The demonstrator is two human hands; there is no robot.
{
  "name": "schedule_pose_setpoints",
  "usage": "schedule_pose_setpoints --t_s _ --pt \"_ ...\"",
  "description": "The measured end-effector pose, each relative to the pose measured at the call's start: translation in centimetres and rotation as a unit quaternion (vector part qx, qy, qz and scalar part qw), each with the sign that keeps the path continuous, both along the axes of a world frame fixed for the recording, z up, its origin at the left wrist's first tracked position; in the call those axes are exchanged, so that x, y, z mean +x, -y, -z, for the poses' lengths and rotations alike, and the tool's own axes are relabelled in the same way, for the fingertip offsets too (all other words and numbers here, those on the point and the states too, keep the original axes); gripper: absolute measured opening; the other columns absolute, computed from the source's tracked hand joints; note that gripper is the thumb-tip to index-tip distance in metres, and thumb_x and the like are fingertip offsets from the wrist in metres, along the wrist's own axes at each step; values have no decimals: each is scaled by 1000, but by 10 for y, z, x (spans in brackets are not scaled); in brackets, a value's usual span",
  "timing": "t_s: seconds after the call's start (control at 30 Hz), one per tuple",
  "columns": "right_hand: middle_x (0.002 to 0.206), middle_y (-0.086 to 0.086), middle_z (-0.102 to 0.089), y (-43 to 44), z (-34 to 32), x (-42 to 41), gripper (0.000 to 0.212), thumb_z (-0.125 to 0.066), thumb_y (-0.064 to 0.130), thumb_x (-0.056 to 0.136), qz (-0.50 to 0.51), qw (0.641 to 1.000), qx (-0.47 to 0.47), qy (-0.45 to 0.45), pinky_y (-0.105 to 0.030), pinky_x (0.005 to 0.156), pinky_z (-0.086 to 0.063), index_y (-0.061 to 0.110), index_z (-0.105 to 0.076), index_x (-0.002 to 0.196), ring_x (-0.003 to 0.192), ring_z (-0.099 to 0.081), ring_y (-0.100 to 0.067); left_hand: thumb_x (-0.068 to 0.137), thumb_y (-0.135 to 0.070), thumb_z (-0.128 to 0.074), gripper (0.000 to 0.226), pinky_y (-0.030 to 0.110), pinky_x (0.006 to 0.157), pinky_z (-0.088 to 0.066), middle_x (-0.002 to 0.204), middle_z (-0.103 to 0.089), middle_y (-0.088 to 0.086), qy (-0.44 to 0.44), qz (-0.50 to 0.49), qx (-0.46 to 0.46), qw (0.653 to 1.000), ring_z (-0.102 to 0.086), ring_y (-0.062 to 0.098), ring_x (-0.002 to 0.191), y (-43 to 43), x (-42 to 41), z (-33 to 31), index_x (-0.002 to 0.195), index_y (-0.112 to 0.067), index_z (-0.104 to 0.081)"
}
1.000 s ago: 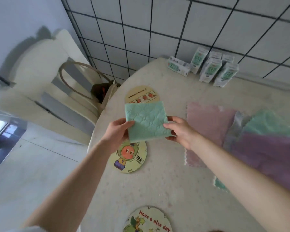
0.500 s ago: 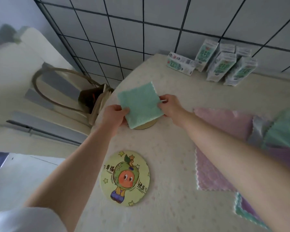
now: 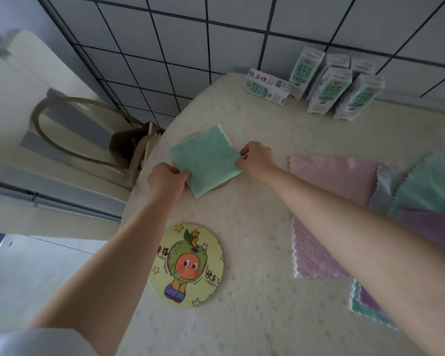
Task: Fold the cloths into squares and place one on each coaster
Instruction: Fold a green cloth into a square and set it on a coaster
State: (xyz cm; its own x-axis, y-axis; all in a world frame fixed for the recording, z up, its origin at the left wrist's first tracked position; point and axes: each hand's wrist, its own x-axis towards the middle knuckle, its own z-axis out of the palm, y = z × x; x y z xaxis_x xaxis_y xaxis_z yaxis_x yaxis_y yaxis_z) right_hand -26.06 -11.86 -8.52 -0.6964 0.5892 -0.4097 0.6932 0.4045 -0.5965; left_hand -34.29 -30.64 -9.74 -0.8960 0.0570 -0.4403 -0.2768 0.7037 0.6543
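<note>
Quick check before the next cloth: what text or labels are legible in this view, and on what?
"幸福": left side of the cartoon coaster.
"快乐": right side of the same coaster.
"纯牛奶": front of the upright milk cartons; their smaller print is too blurred to read.
Lying carton: label and logo too small to read.
Folded green cloth and the coaster under it: no text visible.

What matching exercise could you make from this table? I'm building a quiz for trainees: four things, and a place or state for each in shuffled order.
Things:
1. green cloth
2. cartoon coaster
3. milk cartons
4. pink cloth

Places or states:
A. standing by the tiled wall
B. bare, nothing on it
C. spread flat, unfolded
D. folded square, pinched by the left hand and right hand

Pairs: 1-D, 2-B, 3-A, 4-C
</note>
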Motion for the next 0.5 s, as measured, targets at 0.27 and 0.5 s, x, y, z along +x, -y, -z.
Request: schedule_pose_setpoints --t_s 0.27,0.5 --pt "116 -12 -62 -14 -25 87 30 -57 12 84 -13 998 50 49 -24 82 -40 11 -58 114 110 -55 -27 87 -22 -60 20 26 49 -40 91 -62 2 -101 143 -131 976 -54 14 67 15 39 -30 105 -16 -57" --pt "113 -12 -67 -9 -40 213 27 -57 9 83 32 995 82 55 -30 90 -44 7 -64 109 109 -59 -29 89 -22 -58 21 39 69 -56 95 -64 4 -190 343 -170 904 -61 24 80 2 111 -54 108 -13 -57"
